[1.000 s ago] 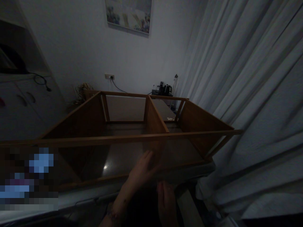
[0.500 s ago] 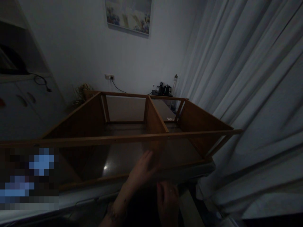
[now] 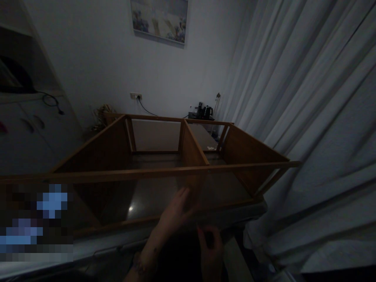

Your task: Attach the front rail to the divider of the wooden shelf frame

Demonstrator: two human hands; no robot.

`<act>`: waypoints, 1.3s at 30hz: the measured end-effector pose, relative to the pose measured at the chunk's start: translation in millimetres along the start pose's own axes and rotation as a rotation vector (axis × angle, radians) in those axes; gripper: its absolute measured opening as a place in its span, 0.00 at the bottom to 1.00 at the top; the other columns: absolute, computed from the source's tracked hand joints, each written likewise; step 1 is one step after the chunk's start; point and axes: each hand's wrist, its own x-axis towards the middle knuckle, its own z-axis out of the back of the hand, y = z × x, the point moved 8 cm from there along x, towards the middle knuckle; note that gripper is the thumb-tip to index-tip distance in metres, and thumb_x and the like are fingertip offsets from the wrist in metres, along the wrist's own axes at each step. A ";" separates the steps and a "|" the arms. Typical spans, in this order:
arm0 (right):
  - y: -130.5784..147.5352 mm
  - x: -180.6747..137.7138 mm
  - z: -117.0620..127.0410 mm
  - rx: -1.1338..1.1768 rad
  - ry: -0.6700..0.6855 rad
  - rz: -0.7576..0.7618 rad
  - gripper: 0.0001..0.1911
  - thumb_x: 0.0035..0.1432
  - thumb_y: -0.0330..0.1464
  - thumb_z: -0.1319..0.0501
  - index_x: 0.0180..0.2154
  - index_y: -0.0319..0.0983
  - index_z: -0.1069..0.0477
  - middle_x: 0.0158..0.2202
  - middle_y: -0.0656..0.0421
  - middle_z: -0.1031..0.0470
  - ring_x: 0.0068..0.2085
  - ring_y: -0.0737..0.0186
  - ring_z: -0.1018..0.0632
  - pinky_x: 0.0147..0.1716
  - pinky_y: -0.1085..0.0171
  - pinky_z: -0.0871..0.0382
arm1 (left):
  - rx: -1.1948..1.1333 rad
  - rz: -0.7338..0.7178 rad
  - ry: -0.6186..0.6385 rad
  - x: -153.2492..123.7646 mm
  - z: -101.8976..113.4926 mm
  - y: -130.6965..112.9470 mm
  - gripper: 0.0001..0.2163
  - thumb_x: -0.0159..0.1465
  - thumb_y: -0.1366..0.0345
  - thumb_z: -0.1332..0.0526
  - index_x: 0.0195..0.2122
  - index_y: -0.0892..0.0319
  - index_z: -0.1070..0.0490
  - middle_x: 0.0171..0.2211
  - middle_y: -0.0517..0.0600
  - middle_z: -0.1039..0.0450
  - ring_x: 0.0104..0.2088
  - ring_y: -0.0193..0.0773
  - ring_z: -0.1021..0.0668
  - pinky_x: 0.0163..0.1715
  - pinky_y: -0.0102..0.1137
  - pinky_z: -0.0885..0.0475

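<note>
The room is dim. A pale wall (image 3: 182, 70) fills the upper middle of the frame, with a painting (image 3: 160, 21) at the top edge and a socket (image 3: 133, 95) lower down. A pale curtain (image 3: 311, 102) hangs in folds at right; a cabinet (image 3: 25, 145) stands at left.

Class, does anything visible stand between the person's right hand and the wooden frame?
Nothing visible blocks the right hand; just the grey edge beneath the wooden frame shows between them. The left hand is to the left of that path.
</note>
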 end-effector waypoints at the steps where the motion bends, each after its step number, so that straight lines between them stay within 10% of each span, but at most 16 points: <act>1: 3.6 0.5 1.2 -0.031 -0.010 0.044 0.09 0.56 0.38 0.38 0.32 0.39 0.31 0.29 0.59 0.27 0.31 0.62 0.26 0.32 0.66 0.31 | -0.006 0.000 0.003 -0.3 0.4 -1.0 0.31 0.60 0.46 0.46 0.60 0.59 0.44 0.62 0.58 0.45 0.62 0.46 0.41 0.59 0.41 0.42; 15: 61.2 -2.2 -4.4 -0.379 0.035 0.707 0.06 0.61 0.31 0.43 0.39 0.44 0.29 0.31 0.61 0.24 0.33 0.64 0.24 0.37 0.61 0.34 | 0.001 -0.026 -0.022 1.0 2.7 -6.5 0.29 0.60 0.48 0.45 0.59 0.58 0.43 0.61 0.56 0.42 0.60 0.45 0.38 0.58 0.40 0.41; 39: 57.2 4.5 -20.4 -0.343 0.450 0.642 0.06 0.61 0.34 0.43 0.37 0.44 0.27 0.34 0.61 0.22 0.39 0.62 0.23 0.39 0.63 0.29 | -0.010 0.029 -0.007 -1.2 1.4 -3.2 0.30 0.60 0.47 0.46 0.60 0.59 0.44 0.62 0.57 0.45 0.62 0.46 0.41 0.59 0.41 0.44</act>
